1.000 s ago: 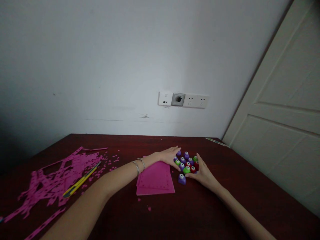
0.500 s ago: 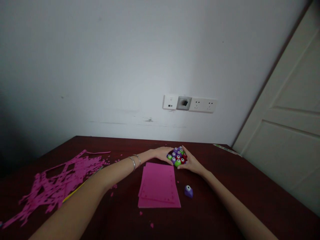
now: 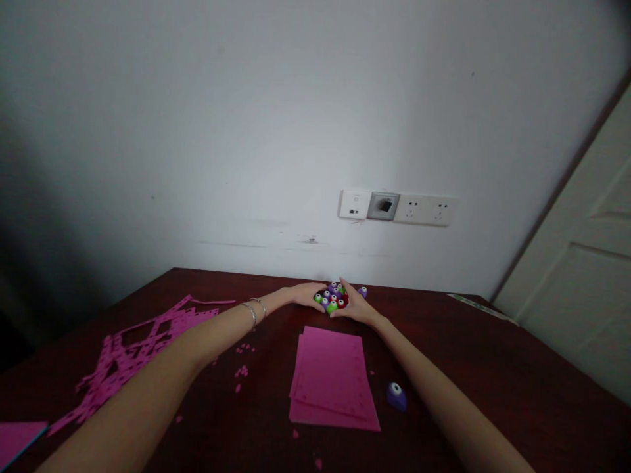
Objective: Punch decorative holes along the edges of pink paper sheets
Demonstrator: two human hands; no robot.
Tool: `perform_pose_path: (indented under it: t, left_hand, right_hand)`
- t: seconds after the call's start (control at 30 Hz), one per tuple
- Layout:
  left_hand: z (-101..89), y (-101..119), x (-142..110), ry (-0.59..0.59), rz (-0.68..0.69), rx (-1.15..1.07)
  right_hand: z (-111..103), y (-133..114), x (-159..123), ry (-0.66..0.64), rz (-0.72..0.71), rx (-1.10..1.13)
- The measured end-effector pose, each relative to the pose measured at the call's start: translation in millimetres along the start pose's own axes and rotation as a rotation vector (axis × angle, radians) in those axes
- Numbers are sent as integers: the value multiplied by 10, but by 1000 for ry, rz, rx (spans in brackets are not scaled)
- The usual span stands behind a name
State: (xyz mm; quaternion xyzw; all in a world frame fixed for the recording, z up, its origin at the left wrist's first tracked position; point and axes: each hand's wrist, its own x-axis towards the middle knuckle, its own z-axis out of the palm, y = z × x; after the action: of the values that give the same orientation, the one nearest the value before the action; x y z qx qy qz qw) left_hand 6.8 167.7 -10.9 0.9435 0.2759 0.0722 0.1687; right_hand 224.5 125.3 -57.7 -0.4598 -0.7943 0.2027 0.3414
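Note:
My left hand (image 3: 302, 293) and my right hand (image 3: 355, 307) are stretched out to the far side of the dark red table (image 3: 493, 381). Between them they cup a cluster of small craft punches (image 3: 332, 299) in purple, green and red, close to the wall. One purple punch (image 3: 362, 291) sits just right of my right hand. Another purple punch (image 3: 396, 396) lies alone near my right forearm, beside a stack of pink sheets (image 3: 333, 379). Two bangles circle my left wrist.
Pink cut-out scraps (image 3: 133, 348) are strewn over the left of the table, with small pink bits scattered near the middle. A pink sheet corner (image 3: 17, 439) shows at the bottom left. Wall sockets (image 3: 397, 207) are behind the table; a door (image 3: 582, 276) stands at right.
Both hands have pushed the cluster of punches away from me towards the wall, off the pink sheets. One purple punch stayed behind near the sheets. The view has shifted right.

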Motion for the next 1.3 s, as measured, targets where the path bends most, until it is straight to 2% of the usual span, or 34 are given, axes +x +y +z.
perform_pose_path:
  t: [0.23, 0.33, 0.47, 0.53, 0.63, 0.7, 0.77, 0.8, 0.87, 0.93, 1.0, 1.13, 1.2, 1.3]
  left_hand:
    - [-63, -170, -124, 8, -70, 7]
    - [-88, -142, -158, 5, -69, -24]
    - [-130, -50, -168, 24, 4, -45]
    - [-161, 3, -169, 75, 1, -17]
    - [-220, 104, -195, 259, -68, 69]
    - [-248, 199, -239, 393, -90, 125]
    - [-243, 317, -309, 455, -90, 155]
    - [-221, 382, -352, 450, -100, 155]
    - [-140, 509, -450, 389, -117, 120]
    - [-25, 618, -551, 265, -96, 63]
    - [92, 700, -642, 149, -65, 19]
    - [216, 799, -760, 50, -83, 22]
    - [214, 834, -792, 1, -125, 39]
    - [181, 872, -820, -60, -181, 78]
  right_hand:
    - [122, -104, 213, -26, -14, -34]
    - [131, -142, 232, -34, -6, -62]
    - [65, -224, 171, -39, 7, -106]
    - [-37, -294, 98, -28, 7, -129]
    - [-300, -446, -81, 0, -9, -164]
    - [-523, -576, -265, -7, -11, -178]
    - [-742, -723, -511, -27, 10, -188]
    - [-836, -800, -654, -73, 21, -188]
    - [-971, -947, -963, -261, 86, -194]
    - [-1022, -1069, -1267, -409, 152, -214]
    - [-999, -1152, -1523, -503, 193, -250]
    - [-879, -1189, -1780, -469, 223, -317]
    - [-851, -1145, -1769, -442, 212, -300]
    - [-863, -1000, -1602, -420, 193, -258]
